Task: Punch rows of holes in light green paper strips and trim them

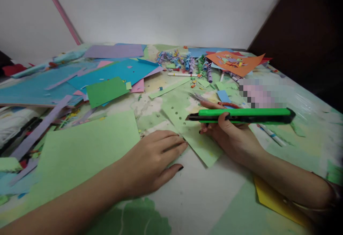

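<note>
My right hand grips a green utility knife level above the table, its dark tip pointing left. Under that tip lies a pale green paper strip with several small holes punched near its upper end. My left hand rests palm down, fingers stretched out, with its fingertips at the strip's left edge. Just behind my right hand are scissors with orange-red handles, partly hidden by the fingers and knife. Left of my left hand is a larger pale green sheet, partly covered by my forearm.
Coloured sheets, including a blue one and a green one, spread at the back left. Curled paper rolls and an orange sheet with scraps sit at the back. Markers lie right; yellow paper is under my right forearm.
</note>
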Available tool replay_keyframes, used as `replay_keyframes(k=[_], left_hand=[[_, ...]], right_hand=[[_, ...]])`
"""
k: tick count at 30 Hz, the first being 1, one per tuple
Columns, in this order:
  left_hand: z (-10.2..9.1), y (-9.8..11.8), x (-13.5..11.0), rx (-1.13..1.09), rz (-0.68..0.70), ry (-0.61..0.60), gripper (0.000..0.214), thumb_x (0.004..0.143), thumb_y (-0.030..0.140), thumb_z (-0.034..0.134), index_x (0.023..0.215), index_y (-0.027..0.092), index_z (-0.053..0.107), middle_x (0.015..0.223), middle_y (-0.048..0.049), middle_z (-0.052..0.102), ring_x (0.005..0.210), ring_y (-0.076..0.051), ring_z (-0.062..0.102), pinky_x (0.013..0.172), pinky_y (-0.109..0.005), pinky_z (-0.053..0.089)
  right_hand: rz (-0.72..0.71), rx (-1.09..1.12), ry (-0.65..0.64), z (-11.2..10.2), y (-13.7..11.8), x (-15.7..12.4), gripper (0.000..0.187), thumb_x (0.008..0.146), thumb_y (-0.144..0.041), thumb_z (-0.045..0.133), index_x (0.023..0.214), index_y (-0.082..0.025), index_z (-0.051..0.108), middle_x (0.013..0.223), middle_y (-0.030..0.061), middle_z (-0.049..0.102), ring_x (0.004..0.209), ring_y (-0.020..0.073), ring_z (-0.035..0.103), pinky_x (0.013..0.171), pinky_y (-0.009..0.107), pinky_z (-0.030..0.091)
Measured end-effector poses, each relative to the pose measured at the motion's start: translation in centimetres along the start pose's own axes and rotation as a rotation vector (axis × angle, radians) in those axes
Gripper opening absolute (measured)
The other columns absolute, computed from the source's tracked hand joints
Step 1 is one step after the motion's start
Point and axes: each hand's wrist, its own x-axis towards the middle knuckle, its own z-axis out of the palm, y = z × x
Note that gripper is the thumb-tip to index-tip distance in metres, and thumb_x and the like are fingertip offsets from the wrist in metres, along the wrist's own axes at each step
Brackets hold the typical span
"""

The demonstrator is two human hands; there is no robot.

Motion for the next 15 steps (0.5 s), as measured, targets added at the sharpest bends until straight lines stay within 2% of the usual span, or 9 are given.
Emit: replay_keyframes(k=[4,8,11,15], left_hand=[[0.3,0.0,0.1,-0.011,-0.073,-0.04,0.039,0.092,0.028,0.051,0.127,0.009,0.053,0.122,-0.0155,0.057,0.114,-0.028,0.05,0.099,-0.045,0.041],[0.3,-0.3,0.4,-0.141,-0.14,-0.037,0.021,0.093,0.025,0.049,0.109,0.015,0.061,0.11,-0.0104,0.058,0.104,-0.023,0.05,0.094,-0.042,0.041],[0.3,-0.5,0.8,-0.238,-0.202,-0.033,0.01,0.092,0.021,0.051,0.093,0.018,0.06,0.098,-0.006,0.059,0.096,-0.02,0.05,0.089,-0.038,0.04],[0.3,-0.4,1.0,-0.291,-0.235,-0.045,0.007,0.089,0.016,0.053,0.084,0.018,0.057,0.091,-0.0032,0.058,0.091,-0.018,0.049,0.085,-0.036,0.04]], right_hand=[[0.001,0.031,-0.021,-0.1,0.2,0.1,0.035,0.087,-0.043,0.061,0.119,-0.028,0.063,0.089,0.0018,0.062,0.079,0.0125,0.057,0.08,0.027,0.05],[-0.006,0.044,-0.014,0.0,0.2,0.3,0.028,0.089,-0.041,0.059,0.114,-0.03,0.065,0.087,0.0005,0.062,0.077,0.0112,0.057,0.079,0.026,0.05],[-0.006,0.027,-0.007,0.1,0.3,0.4,0.028,0.089,-0.04,0.059,0.114,-0.029,0.066,0.089,0.0011,0.064,0.08,0.0118,0.058,0.078,0.027,0.051],[-0.035,-0.022,0.007,0.0,0.4,0.4,0.03,0.087,-0.042,0.061,0.114,-0.029,0.065,0.088,0.001,0.064,0.079,0.0131,0.058,0.085,0.032,0.05]])
